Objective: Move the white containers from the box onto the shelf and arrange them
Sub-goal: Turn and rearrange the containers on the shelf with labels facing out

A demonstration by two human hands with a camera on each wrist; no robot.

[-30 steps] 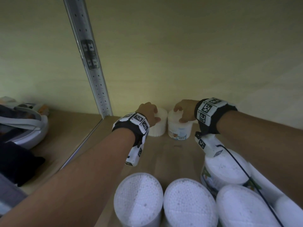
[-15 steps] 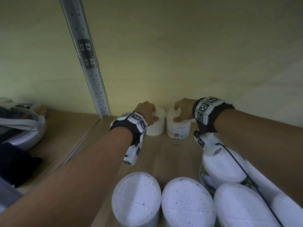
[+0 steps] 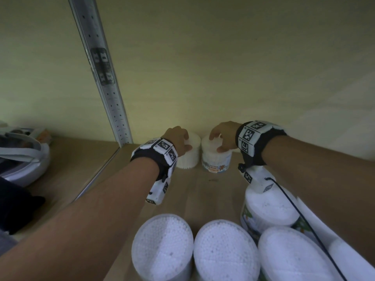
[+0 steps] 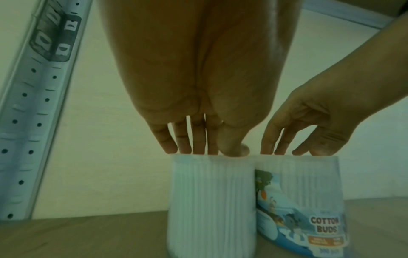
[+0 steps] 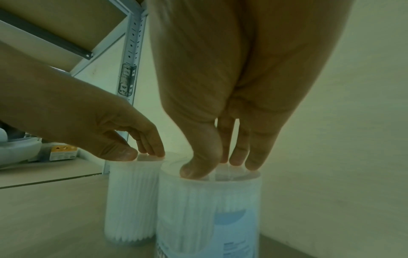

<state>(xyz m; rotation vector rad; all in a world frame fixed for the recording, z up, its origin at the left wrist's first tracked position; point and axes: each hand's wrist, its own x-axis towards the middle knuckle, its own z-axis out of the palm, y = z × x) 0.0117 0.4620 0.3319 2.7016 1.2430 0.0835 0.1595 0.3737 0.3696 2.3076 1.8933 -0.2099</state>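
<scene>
Two small white cotton-bud containers stand side by side at the back of the wooden shelf (image 3: pixel 203 195), close to the wall. My left hand (image 3: pixel 178 138) reaches down on the plain left container (image 3: pixel 187 159), its fingertips (image 4: pixel 198 148) touching the lid from above. The fingertips (image 5: pixel 240 162) and thumb of my right hand (image 3: pixel 223 134) rest on the lid of the labelled right container (image 3: pixel 216 165). The left wrist view shows both containers (image 4: pixel 209 200) (image 4: pixel 309 200) touching each other. Neither hand wraps round a container's side.
Several larger white containers (image 3: pixel 162 246) (image 3: pixel 225 252) (image 3: pixel 267 207) stand along the shelf's front and right. A perforated metal upright (image 3: pixel 109 92) divides off the left bay, where a white and grey item (image 3: pixel 22 155) lies. Bare board lies between the front containers and the back pair.
Both hands stay on the lids of the back pair. Only the view has shifted slightly; the containers keep their places by the wall.
</scene>
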